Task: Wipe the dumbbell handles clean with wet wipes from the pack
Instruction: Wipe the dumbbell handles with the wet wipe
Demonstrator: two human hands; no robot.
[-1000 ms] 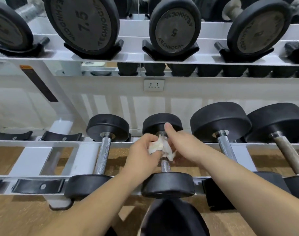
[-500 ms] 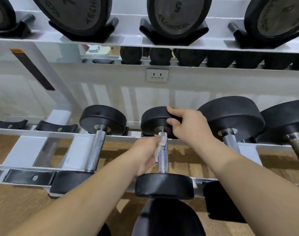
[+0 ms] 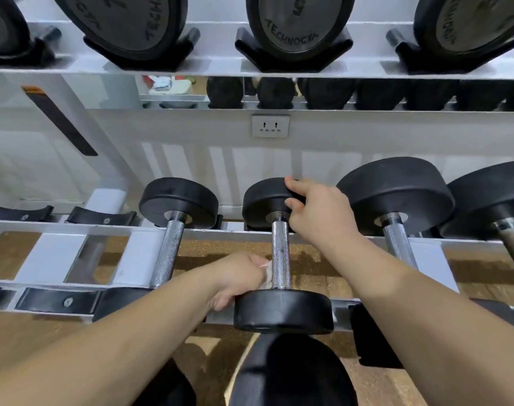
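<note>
**Head view.** Most of the crumpled white wet wipe point(image 3: 267, 272) is hiding inside the left hand point(image 3: 238, 279). Only a small corner is showing, pressed against the knurled steel handle point(image 3: 280, 247) at its near end. The left hand's fingers are curling round the wet wipe, and the lower part of that hand is disappearing behind the near head.

The small black round-headed dumbbell point(image 3: 282, 310) is lying front to back across the lower tier of the white steel rack point(image 3: 59, 227), in the middle of the scene. The right hand point(image 3: 320, 213) is gripping the dumbbell's far head at twelve o'clock, with fingers over the rim. It is covering that head's right side.

Four dumbbells are sitting on this tier:
- the held one;
- a slim one point(image 3: 169, 250) at nine o'clock of it;
- a bigger one point(image 3: 396, 194) at three o'clock, partly behind the right forearm;
- a fourth point(image 3: 496, 194), running off the right edge.

Two unoccupied black rubber cradles point(image 3: 102, 219) are sitting further out at nine o'clock.

Up at twelve o'clock, four large grey-faced heads point(image 3: 299, 22) are resting on the upper tier, all cut off by the top edge. One of them is showing a 5. One white wall socket point(image 3: 270, 126) is sitting below them.

At six o'clock, between the forearms, a black rounded shape point(image 3: 291, 373) is running off the bottom edge, and I cannot tell what it is.
</note>
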